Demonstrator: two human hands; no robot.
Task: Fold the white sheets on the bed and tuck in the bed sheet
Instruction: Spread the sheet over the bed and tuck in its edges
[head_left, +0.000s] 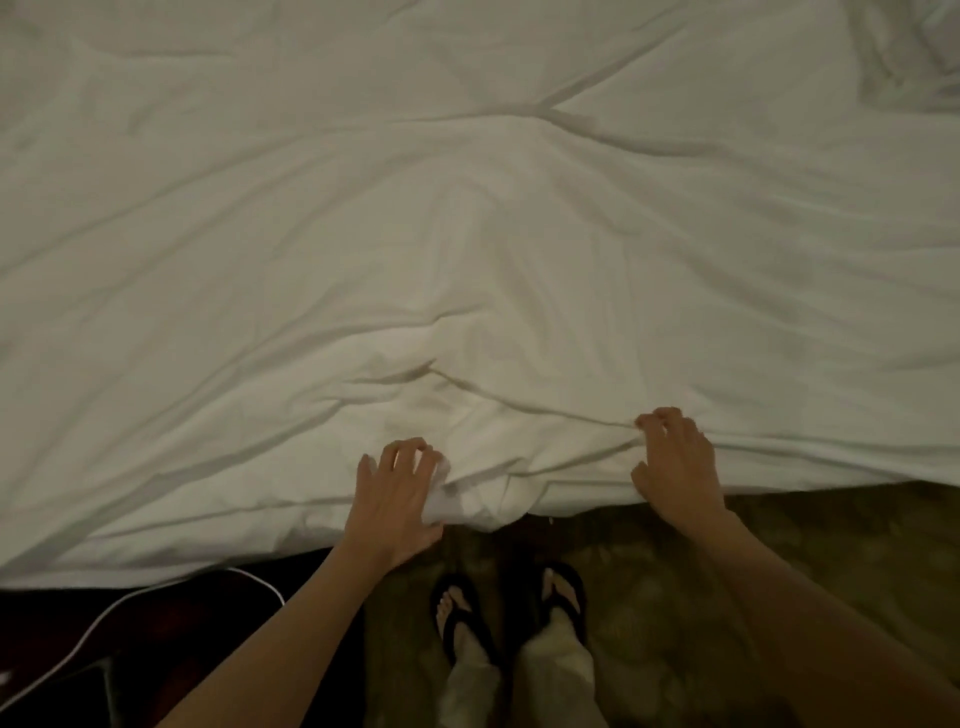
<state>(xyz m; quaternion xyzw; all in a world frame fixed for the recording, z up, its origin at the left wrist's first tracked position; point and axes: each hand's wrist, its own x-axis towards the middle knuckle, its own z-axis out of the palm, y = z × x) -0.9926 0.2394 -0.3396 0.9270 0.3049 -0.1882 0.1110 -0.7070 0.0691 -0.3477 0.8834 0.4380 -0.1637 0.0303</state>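
Both hands at the near edge: left hand (400, 493) curls its grip into a bunch of the wrinkled white cotton sheet (467, 249), right hand (675, 462) pinches a fold at three o'clock from it. Sheet covers the bed; black flip-flops (511, 608) at six o'clock on patterned carpet (805, 545).

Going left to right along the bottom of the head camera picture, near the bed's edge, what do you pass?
White cable → left hand gripping the white sheet → left sandal → right sandal → right hand pinching the sheet.
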